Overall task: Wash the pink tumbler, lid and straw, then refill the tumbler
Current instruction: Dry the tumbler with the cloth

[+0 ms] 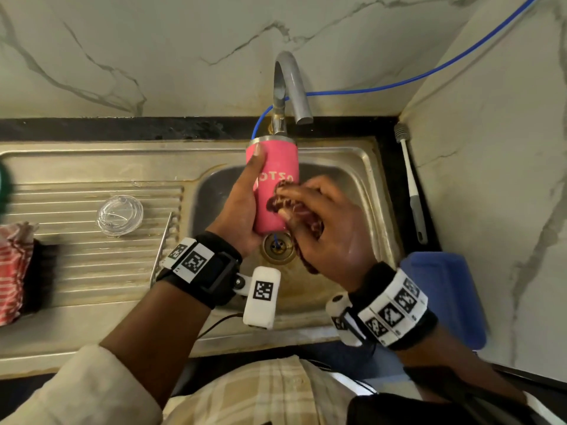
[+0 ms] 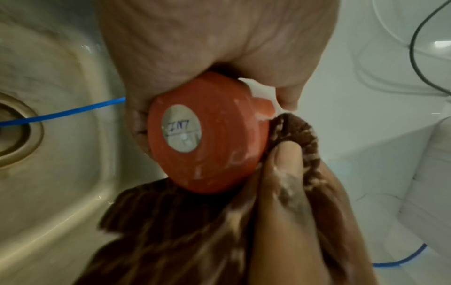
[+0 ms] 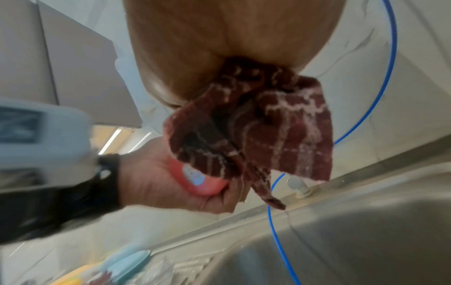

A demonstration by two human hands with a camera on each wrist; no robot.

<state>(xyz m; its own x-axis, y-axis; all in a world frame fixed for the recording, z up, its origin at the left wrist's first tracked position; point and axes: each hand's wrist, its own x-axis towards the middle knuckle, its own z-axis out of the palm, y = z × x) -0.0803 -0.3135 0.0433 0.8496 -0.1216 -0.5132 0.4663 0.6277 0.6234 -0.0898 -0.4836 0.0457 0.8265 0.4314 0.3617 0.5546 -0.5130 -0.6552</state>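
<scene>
My left hand [image 1: 242,207] grips the pink tumbler [image 1: 276,185] over the sink basin, tilted with its steel-rimmed mouth toward the faucet [image 1: 288,87]. My right hand [image 1: 319,216] holds a soapy maroon checked cloth [image 1: 285,200] pressed against the tumbler's right side. In the left wrist view the tumbler's base [image 2: 202,135] shows suds, with the cloth [image 2: 171,221] wrapped under it. In the right wrist view the cloth [image 3: 268,131] hangs from my fingers over the tumbler [image 3: 202,183]. The clear lid [image 1: 119,214] lies on the drainboard, and a metal straw [image 1: 161,250] lies by the basin's left edge.
A thin blue tube [image 1: 399,81] runs along the wall and down into the drain [image 1: 277,246]. A straw brush [image 1: 411,185] lies on the dark counter to the right, near a blue container [image 1: 445,296]. A red striped cloth [image 1: 12,271] sits at far left.
</scene>
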